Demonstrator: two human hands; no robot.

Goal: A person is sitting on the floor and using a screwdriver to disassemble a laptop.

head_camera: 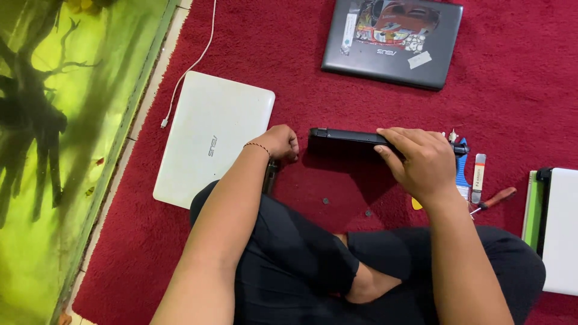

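We see a black laptop (355, 139) standing on edge on the red carpet (512, 90) before our crossed legs; it looks rigid, fairly heavy and best held along its long edges. Our right hand (421, 162) clasps its top edge near the right end, while our left hand (278, 143) is clenched around a small dark tool (271, 176) just left of it.

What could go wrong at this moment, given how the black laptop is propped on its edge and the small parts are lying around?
The black laptop stands on edge, steadied only by the right hand; it might tip onto the red carpet. Two loose screws lie on the carpet by the knees and could be lost in the pile. The left hand grips a dark object that is mostly hidden.
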